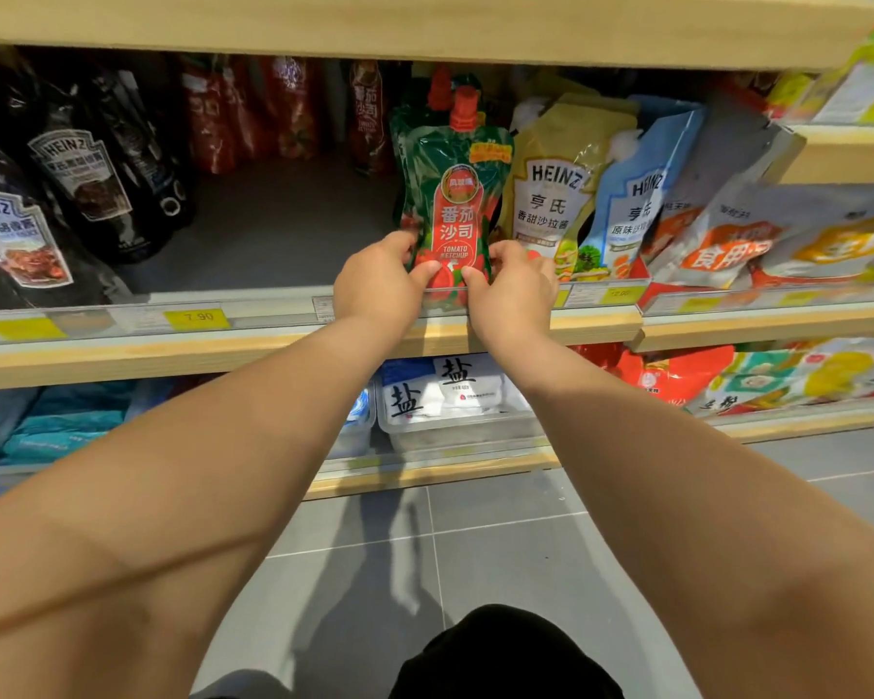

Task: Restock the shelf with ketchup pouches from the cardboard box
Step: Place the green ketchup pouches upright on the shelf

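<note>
A green and red ketchup pouch (452,194) with a red cap stands upright at the front edge of the middle shelf (253,234). My left hand (377,285) pinches its lower left corner, thumb on the front. My right hand (513,290) pinches the lower right corner the same way. Another red-capped pouch (437,88) shows just behind it. More red ketchup pouches (253,113) stand at the back of the shelf. The cardboard box is not in view.
Black Heinz pouches (77,179) fill the shelf's left side; yellow (556,184) and blue Heinz pouches (637,194) stand on the right. A price rail (198,317) runs along the shelf front. Salt packs in a clear bin (450,396) sit on the shelf below. Grey tile floor (475,547) lies underneath.
</note>
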Available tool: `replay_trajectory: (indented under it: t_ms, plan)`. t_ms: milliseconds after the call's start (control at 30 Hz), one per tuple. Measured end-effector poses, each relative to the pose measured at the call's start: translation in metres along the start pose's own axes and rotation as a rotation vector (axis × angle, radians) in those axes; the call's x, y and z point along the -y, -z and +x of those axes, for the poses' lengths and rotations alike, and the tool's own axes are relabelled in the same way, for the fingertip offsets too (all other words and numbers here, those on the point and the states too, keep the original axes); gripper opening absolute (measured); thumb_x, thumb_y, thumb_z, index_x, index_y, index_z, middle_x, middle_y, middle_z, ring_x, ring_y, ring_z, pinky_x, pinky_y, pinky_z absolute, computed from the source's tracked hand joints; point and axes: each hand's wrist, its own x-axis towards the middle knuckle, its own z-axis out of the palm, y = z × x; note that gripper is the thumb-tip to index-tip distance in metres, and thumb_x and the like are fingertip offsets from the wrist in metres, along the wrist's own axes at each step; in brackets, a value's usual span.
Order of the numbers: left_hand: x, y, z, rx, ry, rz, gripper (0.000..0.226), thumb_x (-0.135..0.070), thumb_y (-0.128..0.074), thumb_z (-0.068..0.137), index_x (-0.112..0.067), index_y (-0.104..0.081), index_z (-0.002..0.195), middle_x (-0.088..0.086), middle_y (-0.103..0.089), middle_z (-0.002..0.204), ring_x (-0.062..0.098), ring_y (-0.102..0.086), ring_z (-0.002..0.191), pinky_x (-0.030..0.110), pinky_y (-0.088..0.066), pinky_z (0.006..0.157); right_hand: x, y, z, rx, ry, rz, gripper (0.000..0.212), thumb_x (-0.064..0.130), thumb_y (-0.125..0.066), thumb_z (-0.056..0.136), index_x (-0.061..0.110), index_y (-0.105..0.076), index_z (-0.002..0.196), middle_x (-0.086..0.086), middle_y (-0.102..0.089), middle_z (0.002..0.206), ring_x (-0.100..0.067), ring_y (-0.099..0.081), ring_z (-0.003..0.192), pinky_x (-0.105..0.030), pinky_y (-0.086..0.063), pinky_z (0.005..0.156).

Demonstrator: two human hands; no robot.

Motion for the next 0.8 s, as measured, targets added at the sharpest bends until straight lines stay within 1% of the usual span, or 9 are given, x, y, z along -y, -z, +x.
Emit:
replay_trajectory:
  t_ms: [133, 200, 267, 333, 433, 500, 633, 733, 800]
  plan:
    - [0.008, 0.009, -0.007, 0.105, -0.031, -0.087, 0.052, -0.031, -0.062, 0.087, -0.024, -0.045, 0.136, 0.003, -0.060, 0.129, 0.020, -0.056, 0.118, 0.037, -0.045, 0.099, 0.006, 0.003, -0.018, -0.056, 0.031, 0.007, 0.043, 0.029, -0.058, 0.089, 0.012, -0.051, 0.128, -0.009, -0.059, 0.121, -0.027, -0.037, 0.123, -0.038, -0.033, 0.104]
    - [0.015, 0.018, -0.018, 0.085, -0.078, -0.125, 0.055, -0.029, -0.064, 0.085, -0.026, -0.044, 0.137, 0.002, -0.058, 0.131, 0.017, -0.053, 0.121, 0.033, -0.043, 0.101, 0.011, 0.004, -0.032, -0.090, 0.064, 0.031, 0.043, 0.028, -0.058, 0.089, 0.010, -0.049, 0.127, -0.007, -0.058, 0.123, -0.026, -0.037, 0.124, -0.039, -0.032, 0.105]
    - [0.026, 0.032, -0.034, 0.039, -0.117, -0.141, 0.052, -0.027, -0.063, 0.085, -0.028, -0.047, 0.134, -0.001, -0.059, 0.129, 0.015, -0.052, 0.121, 0.025, -0.040, 0.099, 0.019, 0.005, -0.052, -0.079, 0.116, 0.064, 0.039, 0.027, -0.057, 0.089, 0.010, -0.052, 0.124, -0.006, -0.058, 0.120, -0.025, -0.040, 0.121, -0.037, -0.033, 0.103]
    - [0.039, 0.046, -0.050, 0.007, -0.134, -0.130, 0.044, -0.027, -0.060, 0.086, -0.028, -0.052, 0.130, -0.003, -0.061, 0.125, 0.015, -0.053, 0.118, 0.024, -0.038, 0.096, 0.028, 0.003, -0.074, -0.022, 0.160, 0.095, 0.036, 0.024, -0.055, 0.089, 0.010, -0.053, 0.122, -0.006, -0.058, 0.118, -0.024, -0.043, 0.118, -0.035, -0.034, 0.102]
    - [0.066, 0.074, -0.080, 0.001, -0.091, -0.179, 0.036, -0.027, -0.058, 0.088, -0.028, -0.056, 0.124, -0.004, -0.065, 0.118, 0.013, -0.057, 0.111, 0.026, -0.044, 0.093, 0.049, -0.005, -0.112, 0.074, 0.170, 0.133, 0.036, 0.022, -0.053, 0.090, 0.011, -0.053, 0.124, -0.006, -0.058, 0.122, -0.022, -0.045, 0.119, -0.035, -0.036, 0.102]
    - [0.089, 0.093, -0.100, 0.022, -0.039, -0.192, 0.036, -0.023, -0.058, 0.088, -0.027, -0.057, 0.124, -0.002, -0.066, 0.116, 0.012, -0.059, 0.108, 0.022, -0.043, 0.090, 0.065, -0.015, -0.137, 0.148, 0.145, 0.138, 0.037, 0.022, -0.052, 0.090, 0.013, -0.053, 0.126, -0.003, -0.058, 0.126, -0.021, -0.046, 0.120, -0.034, -0.037, 0.102]
    - [0.143, 0.130, -0.138, 0.070, 0.034, -0.167, 0.040, -0.015, -0.060, 0.086, -0.022, -0.057, 0.126, -0.002, -0.065, 0.119, 0.009, -0.059, 0.105, 0.011, -0.036, 0.087, 0.096, -0.046, -0.186, 0.283, 0.128, 0.106, 0.037, 0.024, -0.053, 0.090, 0.014, -0.054, 0.125, -0.004, -0.060, 0.124, -0.022, -0.048, 0.117, -0.032, -0.037, 0.098]
    - [0.190, 0.163, -0.168, 0.097, 0.107, -0.139, 0.041, -0.015, -0.060, 0.086, -0.023, -0.056, 0.125, -0.001, -0.066, 0.116, 0.013, -0.060, 0.104, 0.016, -0.039, 0.087, 0.120, -0.072, -0.229, 0.392, 0.135, 0.102, 0.038, 0.022, -0.054, 0.089, 0.011, -0.054, 0.125, -0.006, -0.058, 0.125, -0.024, -0.050, 0.116, -0.033, -0.037, 0.100]
    - [0.222, 0.186, -0.187, 0.113, 0.152, -0.130, 0.042, -0.014, -0.060, 0.086, -0.024, -0.055, 0.126, 0.002, -0.066, 0.115, 0.014, -0.060, 0.106, 0.022, -0.042, 0.092, 0.136, -0.090, -0.259, 0.426, 0.162, 0.109, 0.037, 0.019, -0.056, 0.088, 0.008, -0.055, 0.123, -0.008, -0.060, 0.123, -0.025, -0.052, 0.114, -0.029, -0.034, 0.099]
